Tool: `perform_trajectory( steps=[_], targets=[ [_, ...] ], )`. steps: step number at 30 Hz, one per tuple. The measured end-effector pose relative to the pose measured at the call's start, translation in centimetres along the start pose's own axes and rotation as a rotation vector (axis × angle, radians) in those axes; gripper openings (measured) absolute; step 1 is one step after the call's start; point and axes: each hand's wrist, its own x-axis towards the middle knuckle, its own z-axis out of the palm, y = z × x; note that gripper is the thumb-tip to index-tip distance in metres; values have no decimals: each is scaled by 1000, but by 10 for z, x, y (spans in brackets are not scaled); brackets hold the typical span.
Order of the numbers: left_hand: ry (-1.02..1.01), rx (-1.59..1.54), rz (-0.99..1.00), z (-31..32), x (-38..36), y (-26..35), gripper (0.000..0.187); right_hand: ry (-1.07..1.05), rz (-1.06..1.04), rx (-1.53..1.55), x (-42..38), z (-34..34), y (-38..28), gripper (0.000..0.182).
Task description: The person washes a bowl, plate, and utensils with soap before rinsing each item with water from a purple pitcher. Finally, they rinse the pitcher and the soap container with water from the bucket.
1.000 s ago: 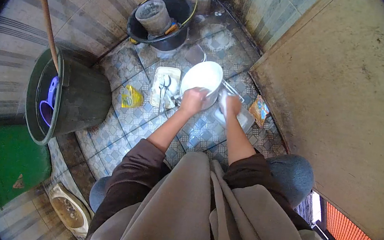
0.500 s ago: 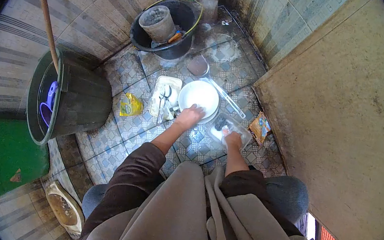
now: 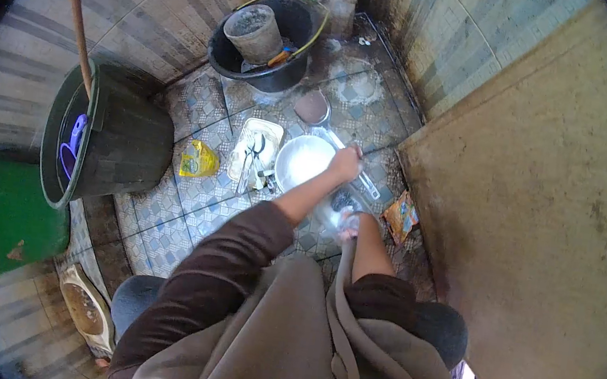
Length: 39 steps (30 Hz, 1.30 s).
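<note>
My left hand [image 3: 346,163] reaches across the white bowl [image 3: 302,162] and is closed over the handle of a long-handled utensil [image 3: 370,185], whose round, dark-looking head [image 3: 313,107] rests on the tiles. My right hand [image 3: 349,227] is low at the clear plastic container [image 3: 327,209], its fingers bunched around something pale and foamy that I cannot make out. Left of the bowl, a white tray [image 3: 270,137] holds spoons and other cutlery [image 3: 248,160].
A yellow packet [image 3: 199,159] lies left of the tray, an orange wrapper [image 3: 401,217] to the right. Behind stands a black bucket [image 3: 268,79] with a grey pot [image 3: 253,34] inside. A large dark bin [image 3: 127,141] is at the left, a board [image 3: 530,195] at the right.
My left hand has moved from inside the bowl to the right, onto the utensil's handle. My right hand has shifted slightly toward me and left, and the view has turned a little.
</note>
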Motion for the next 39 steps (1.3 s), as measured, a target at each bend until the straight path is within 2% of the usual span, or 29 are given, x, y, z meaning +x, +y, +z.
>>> perform_trajectory(
  steps=[1,2,5,7,8,10,11,15,16,22,24,25,27,28,30,31,33,34,35,37,39],
  targets=[
    [-45,284,-105,13,17,6,24,-2,-8,-10,4,-3,-2,50],
    [-18,269,-107,13,21,15,24,-8,-17,-9,8,-1,0,50],
    [50,292,-353,27,13,30,24,-25,-38,-16,17,3,2,50],
    [51,463,-400,40,7,26,26,-37,-46,-22,22,4,6,50],
    [62,458,-407,44,11,22,26,-42,-51,-26,23,5,8,50],
    [60,137,-726,52,18,14,37,-58,-57,-20,23,7,12,50],
    [110,128,-747,57,21,10,32,-63,-58,-15,24,6,14,50],
    [218,152,-781,67,29,7,28,-83,-59,-10,29,4,18,49],
    [252,246,-715,67,27,8,28,-88,-61,-7,29,4,19,49],
    [65,187,-758,35,37,20,35,-105,-52,-5,32,7,23,49],
    [-89,191,-615,26,39,23,29,-110,-45,-7,32,8,23,49],
    [-90,190,-614,27,41,21,29,-115,-43,-7,33,10,24,49],
    [19,248,-388,38,45,11,33,-124,-27,-13,31,9,25,49],
    [22,256,-386,42,53,5,33,-135,-19,-10,32,11,25,49],
    [407,-354,-644,59,88,-23,38,-153,-8,-5,32,8,18,49],
    [454,-660,-649,38,81,-11,30,-167,5,-2,33,7,15,49],
    [208,-1140,-577,-5,53,5,16,-233,71,-30,40,-1,6,49],
    [33,-1264,-561,-27,39,2,11,-318,135,-126,44,-9,-4,48],
    [-125,-1250,-543,-47,27,-12,9,-509,169,-503,38,-21,-24,53],
    [-449,-1118,-481,-68,28,-74,20,-451,160,-419,37,-75,-44,45],
    [-387,-1022,-593,-120,-38,-11,16,-352,178,-303,29,-125,-61,35]
  ],
)
